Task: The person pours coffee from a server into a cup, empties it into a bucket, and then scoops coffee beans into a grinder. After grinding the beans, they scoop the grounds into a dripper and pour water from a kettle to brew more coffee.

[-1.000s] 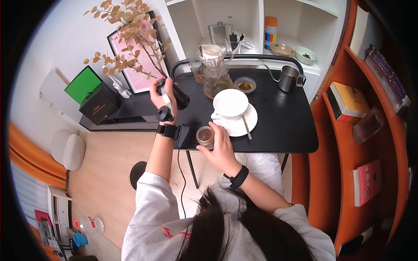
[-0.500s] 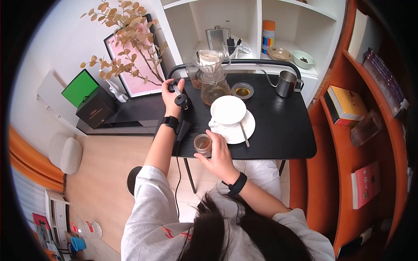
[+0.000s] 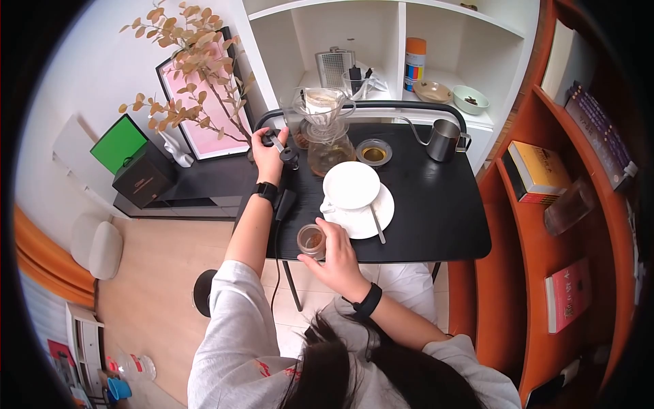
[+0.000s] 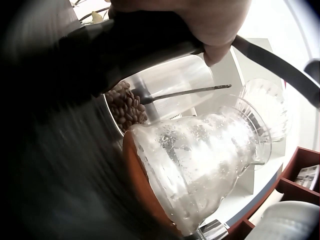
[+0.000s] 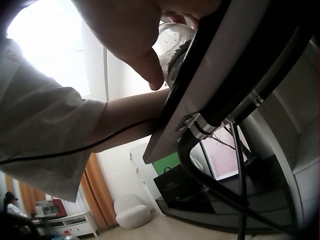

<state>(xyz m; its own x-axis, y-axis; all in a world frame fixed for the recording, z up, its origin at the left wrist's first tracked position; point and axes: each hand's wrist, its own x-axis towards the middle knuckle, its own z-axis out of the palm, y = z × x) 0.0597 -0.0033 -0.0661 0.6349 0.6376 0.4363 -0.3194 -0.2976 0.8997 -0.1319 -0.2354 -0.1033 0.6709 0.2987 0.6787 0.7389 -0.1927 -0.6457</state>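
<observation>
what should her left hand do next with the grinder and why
Probably let go of the grinder and draw back. The left hand grips it at the black table's far left corner, beside the glass dripper, where it looks set down. The right hand holds the small jar at the near edge.

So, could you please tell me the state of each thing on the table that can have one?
Left hand: grips the black grinder, which lies tilted.
Right hand: holds the small glass jar, open, brown grounds inside.
Glass carafe: upright, dripper on top.
Cup: on its saucer, spoon alongside.
Steel kettle: upright.
</observation>
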